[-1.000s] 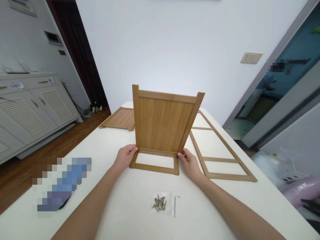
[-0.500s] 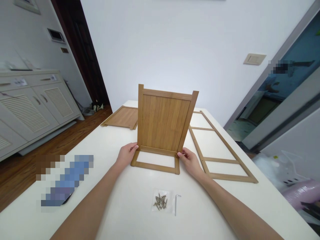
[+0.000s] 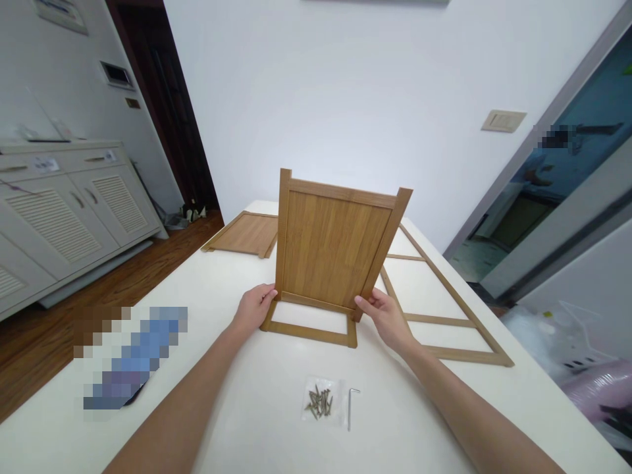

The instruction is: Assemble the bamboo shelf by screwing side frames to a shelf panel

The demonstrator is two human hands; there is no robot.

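Note:
A slatted-grain wooden panel [image 3: 336, 247] with a raised frame stands nearly upright, tilted back a little. My left hand [image 3: 255, 308] pinches its lower left post, and my right hand [image 3: 386, 317] grips the lower right post, thumb on the front face. Beneath the panel, a flat wooden frame [image 3: 309, 333] lies on the table, its near bar and two corners showing; the panel hides its far part. Closer to me lie a clear bag of screws [image 3: 320, 401] and an L-shaped hex key [image 3: 350, 409].
On the white table [image 3: 257, 408], a second wooden panel [image 3: 244, 233] lies flat at the far left. A long wooden frame with crossbars [image 3: 444, 320] lies to the right. A pixelated blue object [image 3: 138, 362] is at the left edge. A wall rises behind the table.
The panel has shifted right, its lower right post now off the flat frame's corner. My right hand has moved slightly right with it. My left hand keeps its hold.

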